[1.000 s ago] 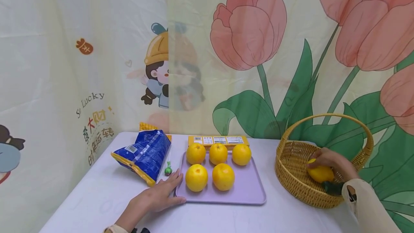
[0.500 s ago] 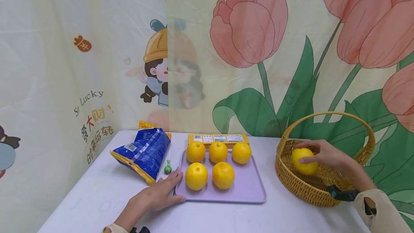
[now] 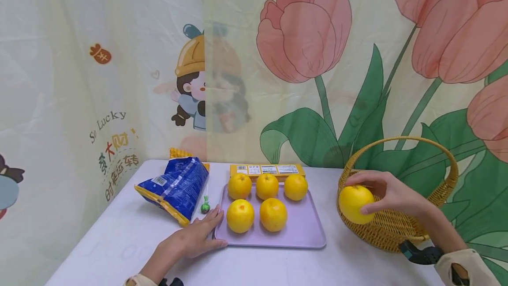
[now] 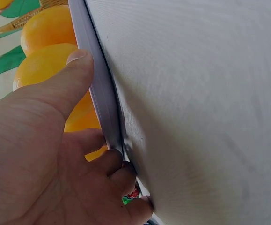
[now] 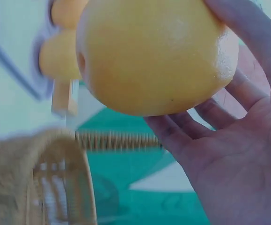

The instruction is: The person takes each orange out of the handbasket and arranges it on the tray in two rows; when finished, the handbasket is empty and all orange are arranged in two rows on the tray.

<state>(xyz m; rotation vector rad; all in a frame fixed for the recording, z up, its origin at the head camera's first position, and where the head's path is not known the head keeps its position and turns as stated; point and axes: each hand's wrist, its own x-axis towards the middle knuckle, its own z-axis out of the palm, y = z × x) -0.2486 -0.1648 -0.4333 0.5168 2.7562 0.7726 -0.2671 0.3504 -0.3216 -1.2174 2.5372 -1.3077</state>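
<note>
My right hand (image 3: 390, 193) grips an orange (image 3: 356, 204) between thumb and fingers, over the left rim of the wicker basket (image 3: 390, 235). In the right wrist view that orange (image 5: 154, 56) fills the upper middle, with fingers behind it. A lilac tray (image 3: 303, 228) bears several oranges: three in a back row, among them the middle orange (image 3: 267, 186), and two in front, such as the front left orange (image 3: 240, 216). At the tray's left edge lies my left hand (image 3: 196, 237), fingers extended. The left wrist view shows its thumb (image 4: 76, 70) against the tray's rim (image 4: 102, 89).
A blue snack bag (image 3: 178, 189) lies at the left, with a green-wrapped lollipop (image 3: 205, 206) between it and the tray. Behind the tray is a yellow box (image 3: 283, 170). The basket's tall handle (image 3: 401, 138) arches over its opening, close to the printed curtain (image 3: 305, 114).
My right hand has lifted the orange from inside the basket and moved it left to the basket's rim. The left hand and the tray have stayed put.
</note>
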